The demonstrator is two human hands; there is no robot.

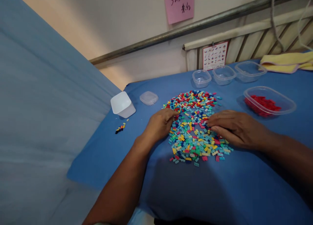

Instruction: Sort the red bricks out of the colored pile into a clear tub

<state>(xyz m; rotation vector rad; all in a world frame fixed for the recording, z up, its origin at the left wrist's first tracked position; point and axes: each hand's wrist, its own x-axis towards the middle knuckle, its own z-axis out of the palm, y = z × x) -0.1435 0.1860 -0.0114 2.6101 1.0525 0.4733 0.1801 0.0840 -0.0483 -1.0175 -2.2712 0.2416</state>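
A wide pile of small toy building bricks (195,142) in red, yellow, teal, blue and white lies spread over the blue-covered table. At the pile's left edge, my left hand (160,123) is curled, thumb and index finger closed together by some red bricks; whatever is between the fingertips is hidden. My right hand (236,129) reaches in from the right with its fingers pressed together. Its fingertips touch bricks at the pile's right side, and I cannot make out what they pinch. Red bricks (262,104) fill the bottom of a clear plastic tub (288,104) beyond my right hand.
Three clear tubs (223,76) stand along the back beside a yellow cloth (286,62). On the left are a tilted white container (123,105), clear lids (149,98) and a small group of bricks (120,129). A picture card (215,55) leans against the radiator (251,39).
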